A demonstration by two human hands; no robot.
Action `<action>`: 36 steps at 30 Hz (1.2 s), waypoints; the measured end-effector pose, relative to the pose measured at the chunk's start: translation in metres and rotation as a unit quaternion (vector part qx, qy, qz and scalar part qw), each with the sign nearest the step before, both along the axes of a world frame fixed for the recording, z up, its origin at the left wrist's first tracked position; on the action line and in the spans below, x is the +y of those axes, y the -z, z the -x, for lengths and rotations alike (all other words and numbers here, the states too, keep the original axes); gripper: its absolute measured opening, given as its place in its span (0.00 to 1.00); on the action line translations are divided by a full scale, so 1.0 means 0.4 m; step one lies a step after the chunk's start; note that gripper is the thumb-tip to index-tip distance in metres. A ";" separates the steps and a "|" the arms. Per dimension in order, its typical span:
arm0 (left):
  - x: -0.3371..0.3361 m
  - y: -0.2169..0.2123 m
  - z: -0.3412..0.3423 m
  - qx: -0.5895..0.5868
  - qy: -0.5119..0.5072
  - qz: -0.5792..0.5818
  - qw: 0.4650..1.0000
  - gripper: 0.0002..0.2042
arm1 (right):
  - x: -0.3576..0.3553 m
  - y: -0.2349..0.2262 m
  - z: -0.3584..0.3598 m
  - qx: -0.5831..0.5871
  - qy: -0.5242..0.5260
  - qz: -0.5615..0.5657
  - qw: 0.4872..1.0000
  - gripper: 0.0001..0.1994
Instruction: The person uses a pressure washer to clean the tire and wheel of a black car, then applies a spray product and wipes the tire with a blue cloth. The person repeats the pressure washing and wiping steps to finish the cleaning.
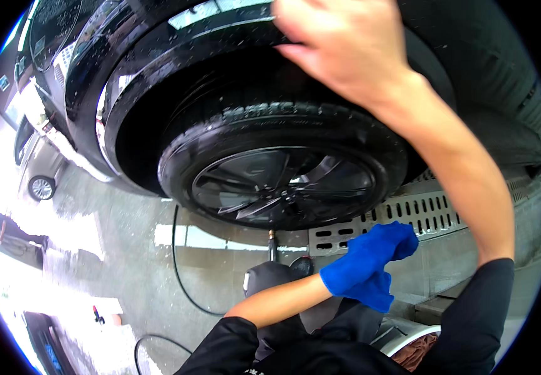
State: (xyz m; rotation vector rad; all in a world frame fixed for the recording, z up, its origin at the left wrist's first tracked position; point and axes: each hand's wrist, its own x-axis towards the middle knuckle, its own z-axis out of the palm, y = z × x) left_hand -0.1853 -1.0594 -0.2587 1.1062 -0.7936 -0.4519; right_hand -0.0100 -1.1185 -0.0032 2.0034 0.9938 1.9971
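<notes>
My left hand is covered by a blue cloth (pixel 370 257) draped over it, so its fingers are hidden. It hangs low in front of the wheel, over the lap, touching nothing else that I can see. My right hand (pixel 348 47) is raised at the top of the view, over the black car's wheel arch (pixel 148 59). It is slightly blurred and cut by the edge; thumb and fingers stand apart with nothing visible between them. Whether it touches the bodywork I cannot tell. Below the arch is a black tyre (pixel 220 134) with a dark spoked rim (pixel 284 194), wet with droplets.
A slotted metal drain grate (pixel 339 237) runs to the right beneath the wheel. A black hose (pixel 178 262) curves over the wet floor, and a nozzle (pixel 273 247) stands under the tyre. A white bucket (pixel 402 342) holds brown cloth. A beige car (pixel 45 165) and a person (pixel 17 231) are farther left.
</notes>
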 end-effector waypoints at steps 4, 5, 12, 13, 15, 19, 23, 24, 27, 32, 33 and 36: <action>-0.008 -0.002 -0.007 0.037 0.043 -0.045 0.997 0.23 | -0.151 0.036 0.082 0.057 0.028 -0.003 0.998 0.18; -0.004 -0.021 -0.017 -0.037 0.033 -0.112 0.992 0.22 | -0.196 0.063 0.087 0.070 0.049 -0.027 0.996 0.18; 0.146 -0.291 -0.133 -0.381 -0.379 -0.300 0.788 0.14 | -0.357 0.260 0.260 0.148 0.087 -0.275 0.946 0.17; 0.174 -0.342 -0.163 -0.387 -0.464 -0.292 0.742 0.12 | -0.381 0.282 0.293 0.163 0.092 -0.308 0.933 0.17; 0.255 -0.453 -0.216 -0.374 -0.609 -0.313 0.625 0.08 | -0.396 0.327 0.333 0.188 0.082 -0.346 0.916 0.17; 0.123 -0.539 -0.302 -0.355 -0.673 -0.600 0.249 0.03 | -0.505 0.396 0.485 0.213 0.141 -0.382 0.888 0.17; -0.102 -0.420 -0.335 -0.523 -0.580 -0.488 0.389 0.05 | -0.557 0.419 0.653 0.246 0.199 -0.412 0.854 0.18; -0.175 -0.362 -0.338 -0.555 -0.542 -0.462 0.429 0.05 | -0.556 0.429 0.701 0.270 0.218 -0.401 0.848 0.17; -0.372 -0.183 -0.335 -0.627 -0.435 -0.427 0.485 0.07 | -0.551 0.498 0.871 0.391 0.277 -0.342 0.808 0.17; -0.627 0.079 -0.314 -0.718 -0.343 -0.418 0.439 0.10 | -0.508 0.700 1.220 0.576 0.384 -0.394 0.605 0.14; -0.678 0.127 -0.303 -0.737 -0.336 -0.414 0.415 0.11 | -0.484 0.722 1.270 0.580 0.387 -0.412 0.587 0.13; -0.765 0.264 -0.319 -0.789 -0.345 -0.415 0.295 0.13 | -0.451 0.773 1.279 0.555 0.395 -0.402 0.612 0.16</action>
